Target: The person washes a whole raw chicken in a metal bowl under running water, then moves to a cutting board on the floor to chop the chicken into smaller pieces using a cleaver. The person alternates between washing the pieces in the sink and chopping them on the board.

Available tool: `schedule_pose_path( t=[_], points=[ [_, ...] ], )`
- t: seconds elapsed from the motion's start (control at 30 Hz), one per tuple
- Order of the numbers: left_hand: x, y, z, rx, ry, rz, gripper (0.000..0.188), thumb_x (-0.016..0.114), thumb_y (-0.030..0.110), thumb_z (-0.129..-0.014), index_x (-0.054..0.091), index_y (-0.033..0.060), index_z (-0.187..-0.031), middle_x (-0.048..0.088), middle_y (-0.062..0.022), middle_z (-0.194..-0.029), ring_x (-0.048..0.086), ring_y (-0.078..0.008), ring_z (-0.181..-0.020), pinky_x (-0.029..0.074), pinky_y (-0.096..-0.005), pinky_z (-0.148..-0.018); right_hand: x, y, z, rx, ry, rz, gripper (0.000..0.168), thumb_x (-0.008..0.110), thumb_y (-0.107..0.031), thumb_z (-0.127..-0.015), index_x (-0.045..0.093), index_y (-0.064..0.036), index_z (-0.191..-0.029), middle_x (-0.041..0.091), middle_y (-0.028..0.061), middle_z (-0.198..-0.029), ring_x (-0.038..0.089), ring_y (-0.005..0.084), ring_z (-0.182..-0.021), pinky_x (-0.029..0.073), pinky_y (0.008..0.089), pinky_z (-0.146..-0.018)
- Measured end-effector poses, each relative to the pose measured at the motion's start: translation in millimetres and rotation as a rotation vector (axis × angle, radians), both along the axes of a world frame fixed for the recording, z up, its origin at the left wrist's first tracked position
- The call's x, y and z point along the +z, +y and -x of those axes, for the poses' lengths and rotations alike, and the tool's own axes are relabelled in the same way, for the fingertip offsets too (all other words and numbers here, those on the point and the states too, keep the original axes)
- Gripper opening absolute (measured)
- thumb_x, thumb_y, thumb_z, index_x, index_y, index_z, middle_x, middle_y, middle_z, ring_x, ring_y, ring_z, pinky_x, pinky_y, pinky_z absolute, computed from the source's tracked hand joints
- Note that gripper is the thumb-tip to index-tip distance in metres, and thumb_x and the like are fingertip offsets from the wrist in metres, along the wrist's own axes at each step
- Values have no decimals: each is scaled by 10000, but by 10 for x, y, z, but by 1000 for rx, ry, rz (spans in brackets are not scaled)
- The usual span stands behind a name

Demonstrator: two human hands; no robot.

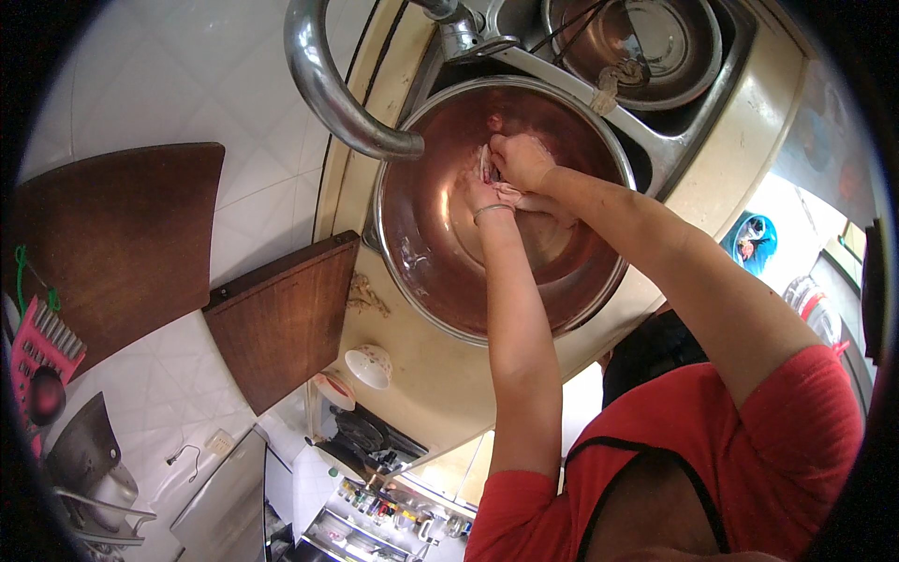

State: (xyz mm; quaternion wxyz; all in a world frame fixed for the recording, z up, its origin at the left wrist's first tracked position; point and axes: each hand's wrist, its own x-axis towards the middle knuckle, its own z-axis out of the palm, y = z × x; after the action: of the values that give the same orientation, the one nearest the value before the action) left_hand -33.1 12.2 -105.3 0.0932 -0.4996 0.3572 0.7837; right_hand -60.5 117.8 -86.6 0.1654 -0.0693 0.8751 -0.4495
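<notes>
A wide, shiny metal basin (428, 281) sits over the near sink bowl, with reddish water in it. Inside, both of my hands are on a pale, wet piece of raw meat (509, 193), perhaps poultry. My left hand (483, 191), with a bangle at the wrist, grips it from the near side. The fingers of my right hand (521, 161) are curled and pinch at its far part. My fingertips and much of the meat are partly hidden by the hands and the water. A small reddish piece (495, 123) shows beyond my right hand.
A curved metal faucet (393, 144) reaches over the basin's left rim. Another metal basin (713, 53) stands in the far sink bowl, with a tan scrubber or cloth (621, 76) near its edge. Wooden boards (288, 316) lean at the left; a white bowl (369, 367) sits on the counter.
</notes>
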Motion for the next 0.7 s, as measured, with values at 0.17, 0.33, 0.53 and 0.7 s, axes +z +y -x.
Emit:
schedule_pose_path(
  t=[0.17, 0.33, 0.53, 0.7],
  points=[
    [-238, -248, -102, 165, 219, 281, 454, 263, 374, -913, 557, 45, -1020, 574, -64, -995, 555, -190, -759, 495, -339, -619, 45, -46, 64, -107, -143, -83, 187, 531, -106, -718, 558, -21, -883, 593, 207, -733, 585, 360, -740, 477, 419, -652],
    [239, -10, 47, 41, 251, 247, 471, 217, 347, -928, 412, 32, -1220, 446, -84, -1240, 439, -247, -1119, 392, -387, -930, 180, 121, 13, 192, -2, -137, 250, 569, -171, -725, 566, -107, -967, 604, 173, -875, 578, 334, -854, 463, 409, -738],
    [196, -175, -49, 225, 509, 173, 346, 389, 201, -899, 385, 5, -1184, 468, -156, -1165, 492, -297, -1031, 458, -437, -825, 259, 191, 1, 119, -266, 473, 173, 577, -182, -764, 601, -63, -888, 617, 82, -817, 577, 178, -761, 450, 313, -689],
    [275, -131, -115, 232, 581, 147, 326, 456, 196, -870, 430, 47, -1158, 497, -108, -1120, 511, -268, -977, 453, -432, -808, 530, 180, -100, -155, -787, 966, 120, 576, -69, -756, 548, -7, -854, 577, 78, -681, 532, 141, -574, 426, 269, -488]
  ],
)
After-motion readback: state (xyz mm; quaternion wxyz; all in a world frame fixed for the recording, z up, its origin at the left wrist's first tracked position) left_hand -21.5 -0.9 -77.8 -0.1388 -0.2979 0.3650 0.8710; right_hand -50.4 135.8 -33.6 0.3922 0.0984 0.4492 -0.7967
